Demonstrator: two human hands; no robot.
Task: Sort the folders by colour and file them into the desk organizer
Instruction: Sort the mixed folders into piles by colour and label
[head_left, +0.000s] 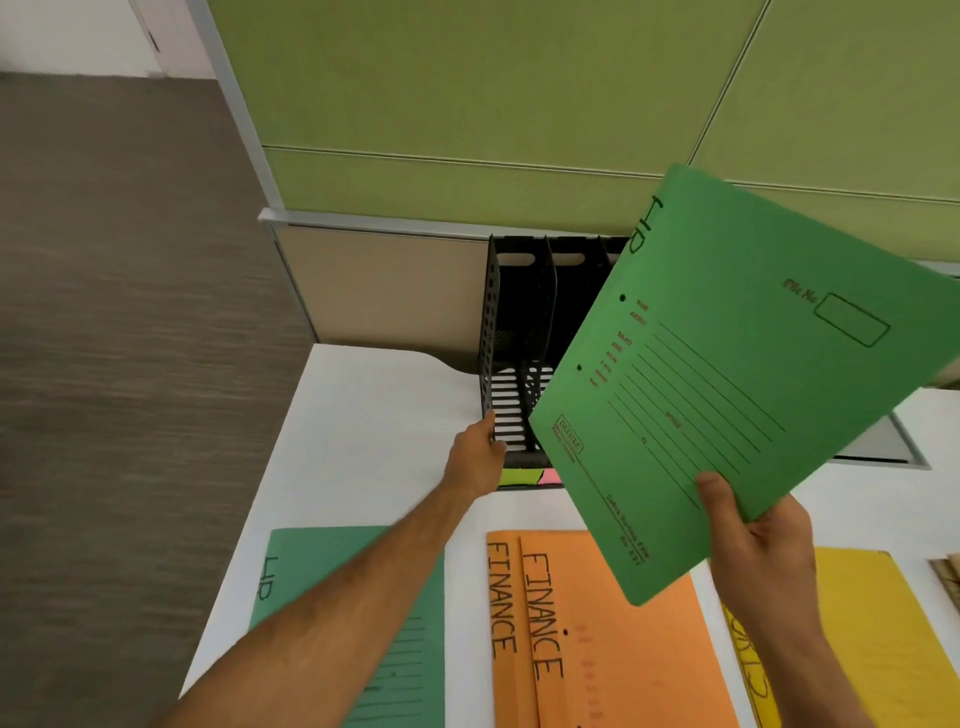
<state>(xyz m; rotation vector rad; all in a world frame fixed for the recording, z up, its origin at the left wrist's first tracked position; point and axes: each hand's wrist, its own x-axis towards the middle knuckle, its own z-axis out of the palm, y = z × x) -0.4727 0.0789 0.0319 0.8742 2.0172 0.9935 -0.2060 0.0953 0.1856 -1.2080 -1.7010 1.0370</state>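
Observation:
My right hand (758, 545) grips the lower edge of a green folder (727, 374) marked "HR" and holds it tilted in the air, in front of the black desk organizer (519, 322). The organizer stands against the partition with upright dividers, and its right part is hidden behind the folder. My left hand (475, 457) reaches to the organizer's front left corner and holds its low front edge. On the white desk (363, 426) lie another green "HR" folder (415, 623), two orange "FINANCE" folders (613, 649) and a yellow folder (862, 634).
A green fabric partition (467, 104) rises behind the desk. Small yellow-green and pink labels (524, 475) lie in front of the organizer. A grey cable hatch (883, 447) is set in the desk at right. Carpet floor (104, 364) lies left of the desk edge.

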